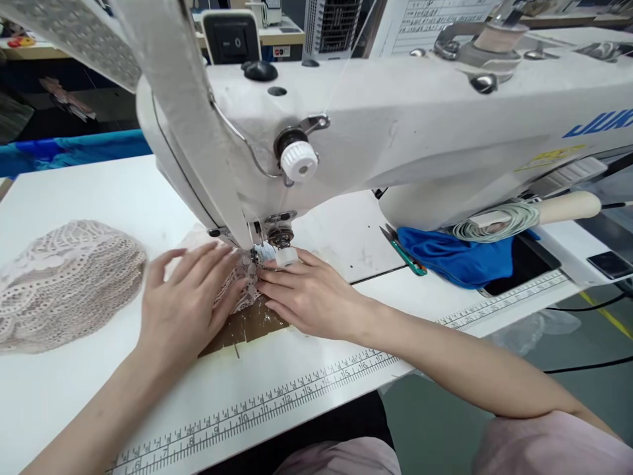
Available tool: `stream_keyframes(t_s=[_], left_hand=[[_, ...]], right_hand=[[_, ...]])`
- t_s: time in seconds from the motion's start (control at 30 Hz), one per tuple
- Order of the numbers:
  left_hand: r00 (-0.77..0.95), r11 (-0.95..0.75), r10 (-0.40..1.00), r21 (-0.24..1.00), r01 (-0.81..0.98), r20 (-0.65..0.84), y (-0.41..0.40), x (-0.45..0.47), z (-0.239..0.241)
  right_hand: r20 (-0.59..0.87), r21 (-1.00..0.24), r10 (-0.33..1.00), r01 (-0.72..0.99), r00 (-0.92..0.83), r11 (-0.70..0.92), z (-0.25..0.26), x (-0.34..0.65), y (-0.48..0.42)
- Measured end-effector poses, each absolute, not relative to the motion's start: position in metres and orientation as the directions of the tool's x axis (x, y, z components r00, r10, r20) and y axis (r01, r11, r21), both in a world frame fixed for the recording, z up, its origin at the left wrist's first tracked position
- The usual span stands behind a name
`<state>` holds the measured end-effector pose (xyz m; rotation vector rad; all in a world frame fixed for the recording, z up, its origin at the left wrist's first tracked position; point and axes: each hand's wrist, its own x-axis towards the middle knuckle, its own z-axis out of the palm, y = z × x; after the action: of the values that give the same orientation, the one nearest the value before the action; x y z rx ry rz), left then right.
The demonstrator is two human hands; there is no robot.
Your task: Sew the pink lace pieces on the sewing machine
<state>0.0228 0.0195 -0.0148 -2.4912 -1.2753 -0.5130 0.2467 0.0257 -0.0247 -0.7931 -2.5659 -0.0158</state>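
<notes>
A white sewing machine [395, 125] stands over a white table [74, 382]. A small piece of pale lace [242, 290] lies under its presser foot [257, 254]. My left hand [185, 300] rests flat on the lace left of the needle, fingers stretched out and apart. My right hand [309, 293] lies on the lace just right of the foot, fingers extended and pressed down on the fabric. A brown taped patch [247, 326] shows beneath both hands.
A heap of pale lace [59, 284] lies at the table's left. Blue cloth [459, 254] and green-handled snips [403, 251] sit under the machine arm. A printed ruler [277, 399] runs along the table's front edge. Blue fabric [64, 150] lies behind the table.
</notes>
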Motion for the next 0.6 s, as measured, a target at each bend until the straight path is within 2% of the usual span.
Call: stream_keyframes(t_s=[0.1, 0.2, 0.43, 0.6], left_hand=[[0.66, -0.69, 0.619, -0.106, 0.716, 0.425, 0.017, 0.028, -0.017], [0.687, -0.699, 0.588, -0.159, 0.697, 0.427, 0.016, 0.033, -0.021], [0.676, -0.688, 0.613, -0.145, 0.711, 0.41, 0.014, 0.033, -0.025], [0.666, -0.665, 0.627, -0.168, 0.728, 0.405, 0.01, 0.036, -0.027]], right_hand=[[0.463, -0.074, 0.524, 0.557, -0.715, 0.827, -0.027, 0.247, 0.027], [0.498, -0.024, 0.497, 0.562, -0.711, 0.827, -0.029, 0.249, 0.031], [0.396, 0.049, 0.53, 0.594, -0.75, 0.803, -0.03, 0.248, 0.033], [0.386, 0.104, 0.533, 0.609, -0.753, 0.786, -0.029, 0.246, 0.031]])
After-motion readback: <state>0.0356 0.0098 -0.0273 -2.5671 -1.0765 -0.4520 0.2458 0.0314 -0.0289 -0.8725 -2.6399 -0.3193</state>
